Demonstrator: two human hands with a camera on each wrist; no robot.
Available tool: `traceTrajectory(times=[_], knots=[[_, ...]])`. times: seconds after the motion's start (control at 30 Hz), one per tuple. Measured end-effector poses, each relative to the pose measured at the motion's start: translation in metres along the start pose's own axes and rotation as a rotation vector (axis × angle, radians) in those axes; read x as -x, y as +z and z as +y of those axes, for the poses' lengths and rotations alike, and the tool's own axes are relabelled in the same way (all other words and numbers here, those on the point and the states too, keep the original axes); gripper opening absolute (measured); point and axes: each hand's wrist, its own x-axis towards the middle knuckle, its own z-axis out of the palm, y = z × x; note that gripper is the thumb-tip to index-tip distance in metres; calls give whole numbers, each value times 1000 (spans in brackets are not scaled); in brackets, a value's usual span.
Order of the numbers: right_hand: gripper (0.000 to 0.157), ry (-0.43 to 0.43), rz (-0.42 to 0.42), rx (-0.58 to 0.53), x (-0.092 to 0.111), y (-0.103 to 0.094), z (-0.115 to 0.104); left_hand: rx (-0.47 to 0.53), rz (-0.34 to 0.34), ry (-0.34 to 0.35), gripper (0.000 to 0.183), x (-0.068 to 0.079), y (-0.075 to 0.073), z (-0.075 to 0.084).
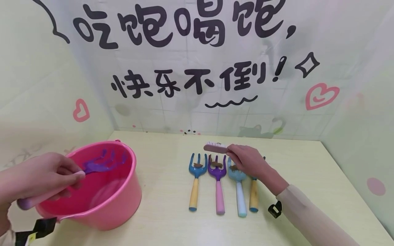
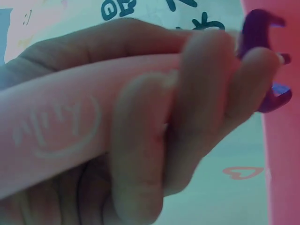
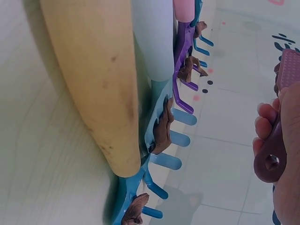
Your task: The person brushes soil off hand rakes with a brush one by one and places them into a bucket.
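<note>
My left hand (image 1: 50, 176) grips the pink handle of a purple garden hand fork (image 1: 97, 167). The fork's tines are over the opening of a pink bucket (image 1: 124, 205) on the left. In the left wrist view, fingers and thumb wrap the fork handle (image 2: 61, 112), which bears white lettering. My right hand (image 1: 250, 160) holds a mauve-brown scrubbing brush (image 1: 214, 147) by its handle, white bristles facing up. Below it lie a light blue fork (image 1: 240, 194) and, partly hidden by the hand, a wooden-handled blue fork (image 1: 253, 194).
Left of those lie a purple fork with a pink handle (image 1: 220, 196) and another wooden-handled blue fork (image 1: 194, 193). Brown scraps (image 3: 163, 129) cling to the fork heads. Printed sheeting (image 1: 172, 119) stands behind the pale wooden table (image 1: 166, 205) and at both sides.
</note>
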Motion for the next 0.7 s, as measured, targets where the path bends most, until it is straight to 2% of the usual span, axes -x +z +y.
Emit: traceTrajectory(times=[0.1,0.17,0.3,0.47,0.57,0.7], knots=[[10,-3,-10,-3,0,0,0,-44,5,26,25,-1,1,2],[11,-8,-15,-2,1,1,0,-55,4,19,23,-2,3,3],[14,-21,-11,-6,1,2,0,3,-28,-36,22,-4,7,5],[15,-21,-2,-10,1,3,0,40,-54,-40,31,-6,8,5],[14,-12,-15,-9,1,4,1,31,-37,-27,33,-5,9,5],[13,-2,-30,-10,0,4,0,22,-19,-20,19,-3,10,5]])
